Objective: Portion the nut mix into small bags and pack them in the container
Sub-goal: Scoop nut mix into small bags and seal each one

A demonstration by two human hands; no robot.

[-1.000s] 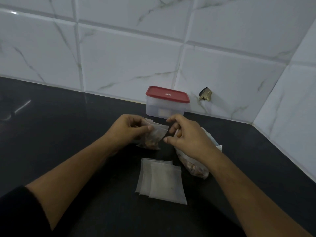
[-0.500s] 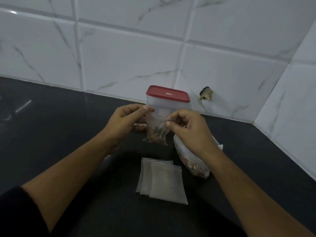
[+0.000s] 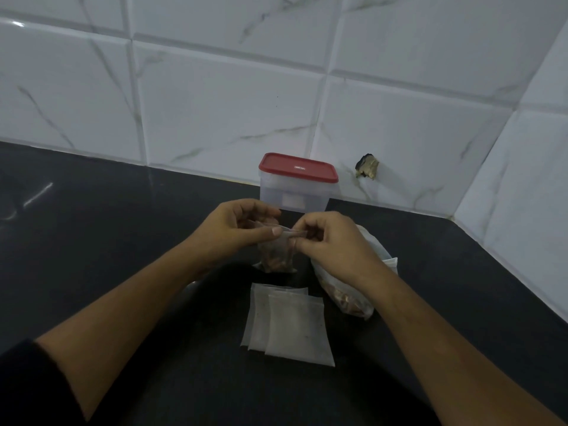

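A small clear bag (image 3: 276, 256) with nuts in its bottom hangs between my hands over the dark counter. My left hand (image 3: 236, 232) pinches its top edge at the left end. The right end of that edge is pinched by my right hand (image 3: 335, 244). Behind them stands a clear container (image 3: 296, 195) with its red lid (image 3: 297, 167) on. The big bag of nut mix (image 3: 347, 299) lies under my right wrist, partly hidden. A stack of empty small bags (image 3: 289, 324) lies flat in front of me.
The black counter (image 3: 123, 241) meets a white tiled wall at the back and on the right, forming a corner. A chipped hole (image 3: 367, 166) marks the wall beside the container.
Both hands have lowered the small bag from in front of the container and moved closer together along its top edge.
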